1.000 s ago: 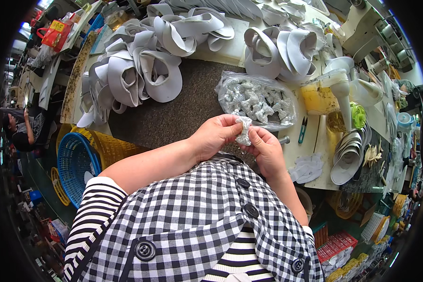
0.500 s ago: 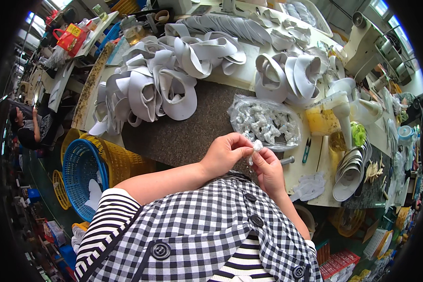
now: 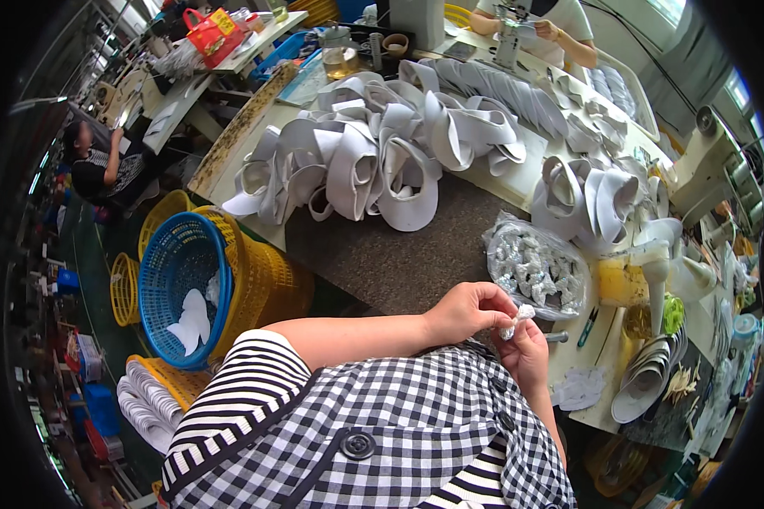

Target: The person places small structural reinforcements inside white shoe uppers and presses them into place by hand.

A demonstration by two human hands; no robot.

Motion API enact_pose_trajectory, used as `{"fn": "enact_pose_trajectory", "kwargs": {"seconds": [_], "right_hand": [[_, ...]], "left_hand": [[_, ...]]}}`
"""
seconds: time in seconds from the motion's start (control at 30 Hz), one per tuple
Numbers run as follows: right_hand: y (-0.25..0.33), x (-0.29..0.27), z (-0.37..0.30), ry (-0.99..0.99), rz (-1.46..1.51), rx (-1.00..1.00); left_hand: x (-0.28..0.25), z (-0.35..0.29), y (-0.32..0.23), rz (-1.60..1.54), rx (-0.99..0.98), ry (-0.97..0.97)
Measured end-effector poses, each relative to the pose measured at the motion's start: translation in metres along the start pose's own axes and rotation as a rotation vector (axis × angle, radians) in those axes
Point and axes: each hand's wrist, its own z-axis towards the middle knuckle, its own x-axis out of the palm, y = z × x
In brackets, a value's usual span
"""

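Observation:
Between my two hands is a small glittery white bow (image 3: pixel 519 321), held close in front of my body. The thumb and fingertips of my left hand (image 3: pixel 469 314) pinch it from the left. From the right and below, my right hand (image 3: pixel 526 352) grips it with thumb and fingers, which partly hide it. Just beyond my fingers lies an open clear plastic bag (image 3: pixel 579 297) with several silvery white bows (image 3: pixel 539 267) of the same look in it.
White visor-shaped pieces (image 3: pixel 409 187) are heaped on the table beyond a dark mat (image 3: pixel 356 254). A pen (image 3: pixel 587 329), a glue container (image 3: pixel 624 282) and stacked curved pieces (image 3: pixel 641 382) lie right. Blue (image 3: pixel 163 327) and yellow baskets (image 3: pixel 267 293) stand left. A co-worker (image 3: pixel 560 34) sits opposite.
The view has turned, so the table and my hands appear farther right and lower. A co-worker's hands at a sewing machine have come into view. The bow stays in my hands and shows more plainly.

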Motion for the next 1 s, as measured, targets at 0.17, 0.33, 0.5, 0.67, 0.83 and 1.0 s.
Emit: {"fn": "enact_pose_trajectory", "kwargs": {"seconds": [0.17, 0.33, 0.5, 0.67, 0.83, 1.0], "right_hand": [[-0.004, 0.012, 0.008, 0.054, 0.082, 0.087], [-0.004, 0.021, 0.022, 0.084, 0.058, 0.159], [-0.012, 0.012, 0.04, 0.167, 0.06, 0.207], [-0.006, 0.003, 0.046, 0.032, 0.194, 0.142], [0.008, -0.006, 0.048, -0.076, 0.29, 0.042], [0.011, -0.02, 0.048, 0.027, 0.312, 0.018]], "left_hand": [[-0.012, -0.006, 0.0, -0.006, 0.078, -0.037], [-0.026, -0.006, -0.005, 0.257, 0.278, -0.102], [-0.036, 0.002, -0.009, 0.451, 0.402, -0.126], [-0.037, 0.036, -0.018, 0.656, 0.259, 0.037], [-0.067, 0.138, -0.048, 0.957, 0.485, -0.027], [-0.127, 0.253, -0.085, 1.572, 0.626, -0.592]]}}
